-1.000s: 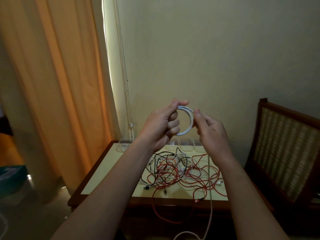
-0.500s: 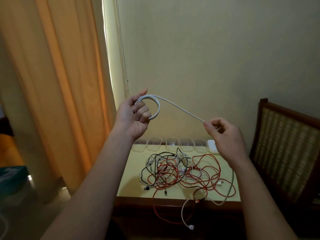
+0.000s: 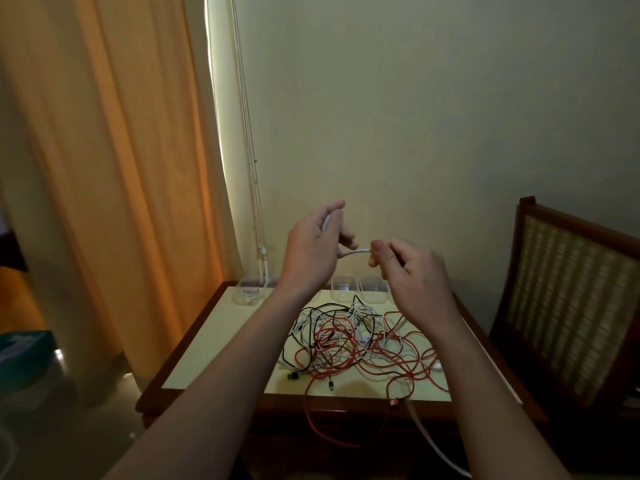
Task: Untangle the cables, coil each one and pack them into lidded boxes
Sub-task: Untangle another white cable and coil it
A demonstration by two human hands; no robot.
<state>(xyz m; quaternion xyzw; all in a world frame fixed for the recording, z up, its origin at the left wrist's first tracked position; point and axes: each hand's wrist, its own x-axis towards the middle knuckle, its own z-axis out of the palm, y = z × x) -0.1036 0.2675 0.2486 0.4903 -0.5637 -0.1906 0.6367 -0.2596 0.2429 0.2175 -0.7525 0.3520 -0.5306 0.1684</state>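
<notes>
Left hand (image 3: 313, 249) and right hand (image 3: 414, 273) are both raised above the surface (image 3: 207, 344), close together but not touching. A white cable (image 3: 356, 251) bridges the short gap between them. Left hand grips it, fingers curled, thumb pointing up; a bit of the cable shows again higher in that hand, by the thumb. Right hand pinches the other side between thumb and forefinger, the remaining fingers loosely curled. How much of the cable is already looped inside the left hand: cannot tell, hidden by the palm. Below the hands lies the tangle (image 3: 346, 341) of red, black and white cables, mid-surface, spreading toward the right edge. A red cable (image 3: 311, 422) droops in a loop over the near edge. A thick white line (image 3: 427, 436) hangs over the near edge further right; whether it is the held cable, cannot tell. Clear boxes (image 3: 372, 289) stand in a row along the far edge, against the wall (image 3: 415, 116), partly hidden by the forearms. The left box (image 3: 239, 297) has a white coil (image 3: 250, 292) in it. Curtain (image 3: 104, 168) hangs at left, a chair (image 3: 571, 306) stands just beside the surface at right.
</notes>
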